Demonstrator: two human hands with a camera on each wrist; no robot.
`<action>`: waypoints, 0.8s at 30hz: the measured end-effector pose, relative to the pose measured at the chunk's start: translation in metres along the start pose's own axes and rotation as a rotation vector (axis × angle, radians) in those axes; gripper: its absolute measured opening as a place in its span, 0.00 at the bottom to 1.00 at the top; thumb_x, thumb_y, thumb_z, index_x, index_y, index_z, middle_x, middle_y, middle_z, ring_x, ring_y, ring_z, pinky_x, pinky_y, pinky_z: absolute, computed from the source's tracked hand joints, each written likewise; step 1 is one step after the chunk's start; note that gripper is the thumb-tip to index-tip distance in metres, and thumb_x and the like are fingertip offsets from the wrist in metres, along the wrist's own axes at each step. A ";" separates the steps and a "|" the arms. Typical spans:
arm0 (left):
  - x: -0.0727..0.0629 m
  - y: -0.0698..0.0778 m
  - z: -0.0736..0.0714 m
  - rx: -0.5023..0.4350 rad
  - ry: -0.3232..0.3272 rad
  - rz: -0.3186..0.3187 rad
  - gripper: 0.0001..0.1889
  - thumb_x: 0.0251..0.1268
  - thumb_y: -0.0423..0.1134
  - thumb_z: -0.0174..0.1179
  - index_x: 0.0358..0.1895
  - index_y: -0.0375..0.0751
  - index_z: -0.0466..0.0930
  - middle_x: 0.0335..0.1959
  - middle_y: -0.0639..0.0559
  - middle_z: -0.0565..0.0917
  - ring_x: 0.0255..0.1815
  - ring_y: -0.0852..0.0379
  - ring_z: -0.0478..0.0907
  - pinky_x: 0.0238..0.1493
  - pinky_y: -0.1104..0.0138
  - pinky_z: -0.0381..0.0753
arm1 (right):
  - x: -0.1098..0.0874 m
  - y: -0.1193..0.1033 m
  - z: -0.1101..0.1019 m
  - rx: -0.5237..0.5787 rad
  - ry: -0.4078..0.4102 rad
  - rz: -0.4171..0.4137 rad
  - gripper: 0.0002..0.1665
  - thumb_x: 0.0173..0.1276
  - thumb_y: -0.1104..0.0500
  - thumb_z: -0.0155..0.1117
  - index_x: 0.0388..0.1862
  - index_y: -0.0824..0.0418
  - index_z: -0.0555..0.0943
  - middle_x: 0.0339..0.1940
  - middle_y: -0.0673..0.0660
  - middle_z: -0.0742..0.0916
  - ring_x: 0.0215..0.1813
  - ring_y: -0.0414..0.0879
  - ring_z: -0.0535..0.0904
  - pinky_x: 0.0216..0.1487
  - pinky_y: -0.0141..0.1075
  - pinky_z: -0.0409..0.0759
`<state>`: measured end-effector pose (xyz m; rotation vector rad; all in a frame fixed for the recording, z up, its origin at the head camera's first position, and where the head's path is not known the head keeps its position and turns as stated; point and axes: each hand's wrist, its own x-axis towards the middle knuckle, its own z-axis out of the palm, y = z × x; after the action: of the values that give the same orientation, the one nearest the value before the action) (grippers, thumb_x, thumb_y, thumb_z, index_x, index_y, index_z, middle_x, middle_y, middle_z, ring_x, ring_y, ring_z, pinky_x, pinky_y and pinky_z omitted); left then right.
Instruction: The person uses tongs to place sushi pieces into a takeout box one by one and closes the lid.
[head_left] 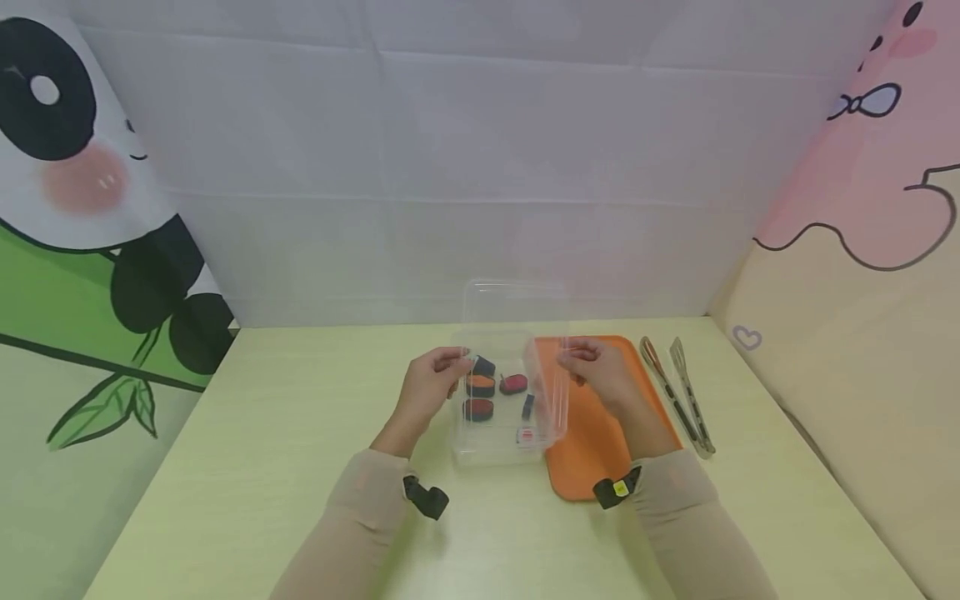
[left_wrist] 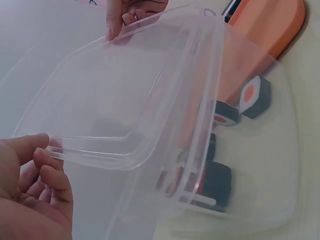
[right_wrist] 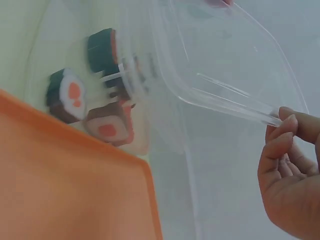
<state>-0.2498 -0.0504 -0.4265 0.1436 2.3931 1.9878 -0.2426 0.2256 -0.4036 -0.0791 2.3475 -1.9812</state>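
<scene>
A clear plastic box (head_left: pixel 487 457) stands in the middle of the table with several toy sushi pieces inside, among them a dark-wrapped red-topped one (head_left: pixel 478 409), an orange-topped one (head_left: pixel 481 386) and a rice roll (left_wrist: pixel 256 97). Tilted above the box is its clear lid (left_wrist: pixel 105 95); whether a hinge joins them I cannot tell. My left hand (head_left: pixel 431 383) pinches the lid's rim between thumb and finger on the left side. On the opposite side, my right hand (head_left: pixel 600 372) pinches the same rim, over the edge of an orange tray (head_left: pixel 592 450).
The orange tray lies right beside the box, partly under my right forearm. Metal tongs (head_left: pixel 686 392) lie open to the right of the tray. A white sheet (head_left: pixel 480 167) hangs behind the table, with printed panels at both sides.
</scene>
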 end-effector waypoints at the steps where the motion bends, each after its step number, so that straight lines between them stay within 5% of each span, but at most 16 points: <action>1: 0.000 0.002 0.000 -0.018 0.004 0.007 0.16 0.68 0.39 0.62 0.55 0.36 0.81 0.38 0.45 0.84 0.25 0.58 0.71 0.25 0.72 0.72 | 0.000 -0.001 0.000 0.006 0.008 -0.008 0.24 0.71 0.63 0.63 0.61 0.73 0.72 0.41 0.55 0.83 0.33 0.41 0.76 0.34 0.32 0.77; 5: -0.003 0.012 -0.002 -0.041 0.033 0.044 0.12 0.67 0.39 0.63 0.51 0.39 0.83 0.35 0.48 0.85 0.25 0.56 0.74 0.27 0.72 0.77 | -0.002 -0.008 -0.001 0.037 0.034 -0.075 0.19 0.70 0.63 0.64 0.55 0.73 0.76 0.39 0.56 0.84 0.31 0.42 0.77 0.34 0.33 0.79; 9: -0.006 0.018 -0.004 -0.043 0.066 0.074 0.12 0.68 0.40 0.63 0.51 0.41 0.84 0.42 0.47 0.86 0.34 0.52 0.81 0.39 0.65 0.83 | -0.004 -0.010 -0.003 0.125 0.026 -0.160 0.17 0.71 0.63 0.63 0.52 0.74 0.78 0.42 0.58 0.85 0.34 0.44 0.81 0.42 0.36 0.83; 14: -0.011 0.019 -0.001 -0.099 0.077 0.113 0.13 0.71 0.37 0.57 0.53 0.35 0.81 0.45 0.42 0.85 0.46 0.46 0.82 0.56 0.56 0.77 | -0.007 -0.008 -0.002 0.311 -0.020 -0.235 0.08 0.73 0.69 0.56 0.43 0.71 0.82 0.41 0.55 0.86 0.43 0.45 0.82 0.52 0.38 0.80; 18: -0.013 0.014 0.001 -0.207 0.050 0.150 0.16 0.75 0.38 0.51 0.56 0.29 0.78 0.53 0.41 0.82 0.52 0.45 0.79 0.61 0.58 0.73 | -0.008 -0.005 0.003 0.464 -0.039 -0.274 0.16 0.75 0.71 0.49 0.38 0.66 0.85 0.41 0.56 0.87 0.44 0.46 0.83 0.53 0.37 0.80; 21: -0.015 0.010 0.004 -0.215 0.046 0.153 0.19 0.76 0.41 0.51 0.58 0.30 0.77 0.62 0.44 0.77 0.61 0.47 0.74 0.65 0.58 0.69 | -0.010 -0.003 0.007 0.440 -0.002 -0.246 0.16 0.77 0.67 0.48 0.45 0.70 0.84 0.46 0.59 0.87 0.49 0.47 0.82 0.55 0.37 0.79; 24: -0.017 0.005 0.008 -0.178 0.053 0.120 0.20 0.75 0.41 0.52 0.62 0.31 0.75 0.68 0.46 0.70 0.69 0.49 0.66 0.68 0.56 0.64 | -0.012 0.000 0.012 0.289 0.035 -0.154 0.19 0.77 0.61 0.52 0.57 0.74 0.78 0.57 0.63 0.82 0.58 0.50 0.77 0.60 0.41 0.75</action>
<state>-0.2324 -0.0433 -0.4241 0.2376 2.2729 2.2727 -0.2297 0.2149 -0.4058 -0.2166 2.1042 -2.3895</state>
